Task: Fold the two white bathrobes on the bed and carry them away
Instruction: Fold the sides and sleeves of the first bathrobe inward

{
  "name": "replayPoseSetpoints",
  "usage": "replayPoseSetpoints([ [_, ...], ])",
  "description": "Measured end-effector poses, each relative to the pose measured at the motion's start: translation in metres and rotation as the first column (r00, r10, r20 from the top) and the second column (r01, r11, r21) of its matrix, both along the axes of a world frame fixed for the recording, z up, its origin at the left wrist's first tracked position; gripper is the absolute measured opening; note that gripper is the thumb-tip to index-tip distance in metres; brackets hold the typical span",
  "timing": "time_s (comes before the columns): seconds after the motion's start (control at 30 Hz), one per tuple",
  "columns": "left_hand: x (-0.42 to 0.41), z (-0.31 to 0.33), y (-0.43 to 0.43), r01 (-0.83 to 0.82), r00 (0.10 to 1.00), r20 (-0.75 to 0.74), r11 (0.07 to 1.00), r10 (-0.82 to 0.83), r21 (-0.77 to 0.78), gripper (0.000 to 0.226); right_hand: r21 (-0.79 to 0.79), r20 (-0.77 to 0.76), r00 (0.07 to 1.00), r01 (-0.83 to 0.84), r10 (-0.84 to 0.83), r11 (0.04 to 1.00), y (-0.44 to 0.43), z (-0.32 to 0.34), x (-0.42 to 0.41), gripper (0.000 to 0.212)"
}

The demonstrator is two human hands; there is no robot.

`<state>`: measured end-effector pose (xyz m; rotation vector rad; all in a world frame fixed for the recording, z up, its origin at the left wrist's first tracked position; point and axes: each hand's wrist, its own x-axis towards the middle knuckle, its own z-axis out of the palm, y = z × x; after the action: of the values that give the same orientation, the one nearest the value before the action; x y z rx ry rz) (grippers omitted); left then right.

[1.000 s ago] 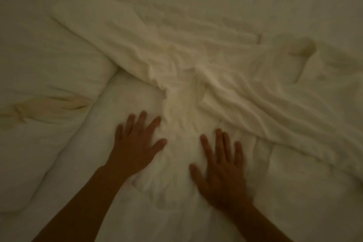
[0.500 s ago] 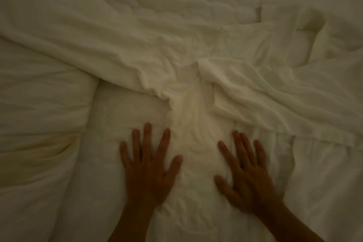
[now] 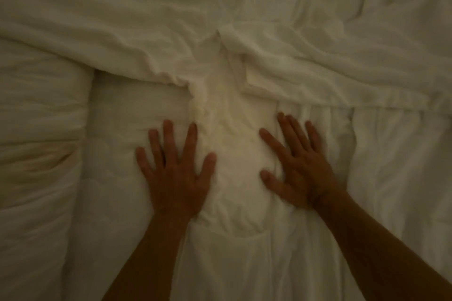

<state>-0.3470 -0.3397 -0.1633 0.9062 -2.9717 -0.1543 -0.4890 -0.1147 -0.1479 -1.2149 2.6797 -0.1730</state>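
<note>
Bathrobe [image 3: 234, 168] lies pressed flat under left hand [image 3: 175, 173], right hand [image 3: 297, 168].

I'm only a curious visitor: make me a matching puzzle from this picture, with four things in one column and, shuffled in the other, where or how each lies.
Things:
1. left hand
2. right hand
3. bathrobe
4. pillow

Descriptions:
A. puffy, at the left edge of the view
B. flat, fingers slanting up and to the left
C. wrinkled, running up between the two hands
D. flat, fingers spread, pointing straight ahead

Pairs: 1-D, 2-B, 3-C, 4-A
</note>
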Motion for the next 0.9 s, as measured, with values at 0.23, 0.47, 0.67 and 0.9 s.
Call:
replayPoseSetpoints([
  [0.23,-0.001,-0.005,-0.003,-0.020,0.999,0.033,0.999,0.019,0.027,0.072,0.049,0.037,0.999,-0.006,0.004,0.999,-0.004,0.005,-0.005,0.085],
  [0.47,-0.006,-0.007,-0.002,0.006,0.999,0.040,1.000,-0.006,0.003,0.068,-0.022,0.016,1.000,0.017,-0.016,1.000,-0.004,0.012,-0.006,0.082],
  [0.67,-0.011,-0.006,-0.009,0.036,0.997,0.058,0.995,-0.042,0.098,0.069,0.030,0.026,0.999,0.041,-0.042,0.999,-0.014,0.018,-0.007,0.082],
  [0.9,-0.098,0.082,-0.048,0.242,0.882,-0.470,0.891,-0.036,0.384,0.059,-0.261,-0.232,0.901,0.305,-0.366,0.916,-0.068,0.045,-0.014,0.053],
])
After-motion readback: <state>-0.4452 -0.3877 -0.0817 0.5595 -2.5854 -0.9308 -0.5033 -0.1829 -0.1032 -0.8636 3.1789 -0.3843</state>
